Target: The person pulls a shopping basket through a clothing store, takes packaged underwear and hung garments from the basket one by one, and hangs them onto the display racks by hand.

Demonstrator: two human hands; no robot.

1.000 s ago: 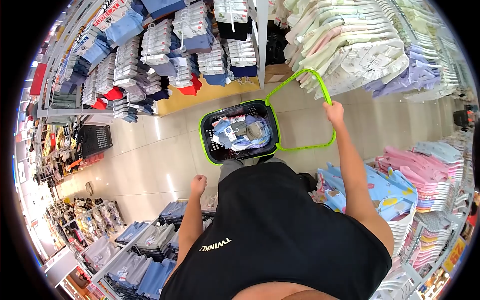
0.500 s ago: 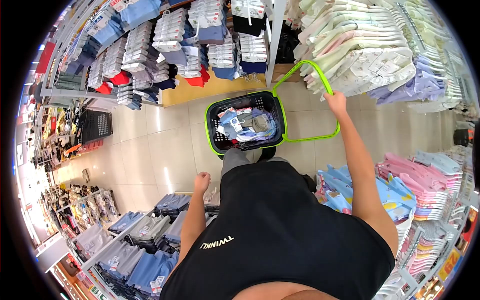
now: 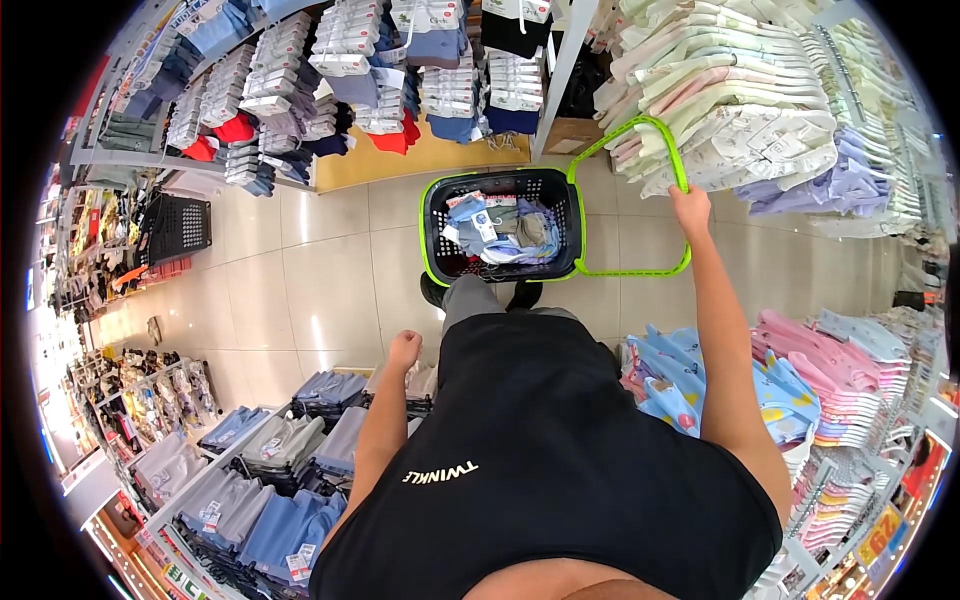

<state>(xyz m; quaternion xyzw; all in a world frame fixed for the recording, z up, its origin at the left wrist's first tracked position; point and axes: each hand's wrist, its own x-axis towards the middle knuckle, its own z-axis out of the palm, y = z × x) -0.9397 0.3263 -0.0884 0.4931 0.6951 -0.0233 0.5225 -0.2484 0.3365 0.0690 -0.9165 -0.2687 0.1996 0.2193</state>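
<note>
My right hand [image 3: 690, 208] is wrapped round the bright green pull handle [image 3: 683, 170] of a black shopping basket [image 3: 434, 225] with a green rim. The handle reaches out from the basket's right end. Inside lie folded clothes [image 3: 505, 235] in blue, grey-green and lilac, some with white tags. The basket is on the tiled floor just ahead of my feet. My left hand [image 3: 404, 349] hangs beside my body with its fingers curled closed, and nothing shows in it. Below it are folded trousers [image 3: 330, 390] on a rack.
Ahead, packs of socks or underwear [image 3: 345, 45] hang on a shelf unit. Pale baby clothes [image 3: 730, 100] on hangers fill the upper right. Pink and blue garments [image 3: 820, 350] hang at lower right. Another black basket [image 3: 178, 232] stands at left. Tiled aisle floor [image 3: 330, 270] runs between the racks.
The basket and my right hand have shifted slightly to the right in view, with the hand still on the handle. My left hand has risen a little. The racks have shifted slightly in view.
</note>
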